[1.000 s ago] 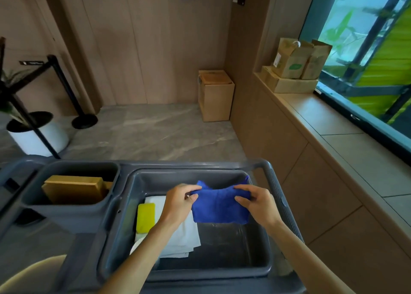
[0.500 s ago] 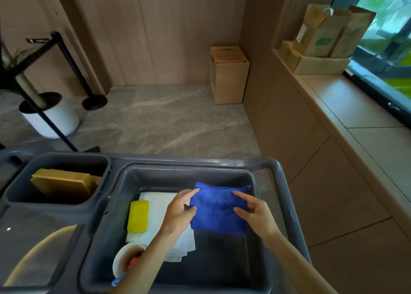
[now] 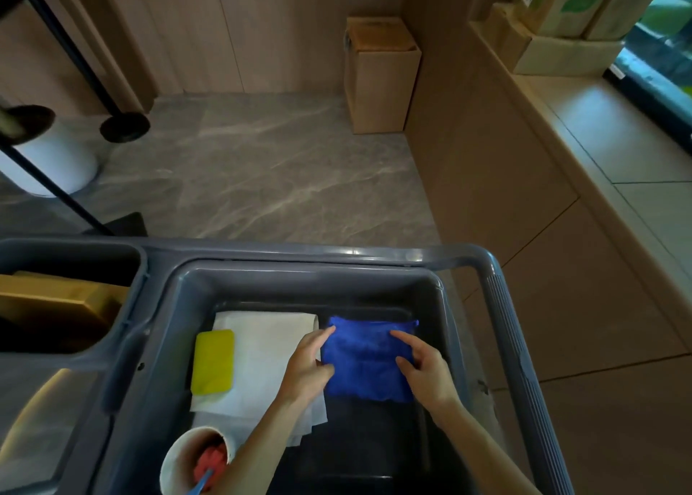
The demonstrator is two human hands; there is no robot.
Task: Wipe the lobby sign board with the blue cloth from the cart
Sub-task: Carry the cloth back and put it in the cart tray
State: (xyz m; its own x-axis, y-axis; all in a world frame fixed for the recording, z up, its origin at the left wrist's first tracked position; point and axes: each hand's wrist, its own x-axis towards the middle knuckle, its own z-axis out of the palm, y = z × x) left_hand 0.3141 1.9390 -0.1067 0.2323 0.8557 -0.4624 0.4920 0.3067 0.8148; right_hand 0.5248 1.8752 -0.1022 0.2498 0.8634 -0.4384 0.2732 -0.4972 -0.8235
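While lying in cart tray (image 3: 434, 292), blue cloth (image 3: 369, 360) between both hands' fingers (image 3: 402, 335).

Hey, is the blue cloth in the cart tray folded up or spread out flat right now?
Folded. The blue cloth forms a compact, thick rectangle with a creased top edge, lying in the grey tray between the left hand and right hand.

Two bare forearms reaching forward side by side, left hand (image 3: 307, 363) palm down with fingers loosely spread, right hand (image 3: 425, 369) likewise, grips relaxed
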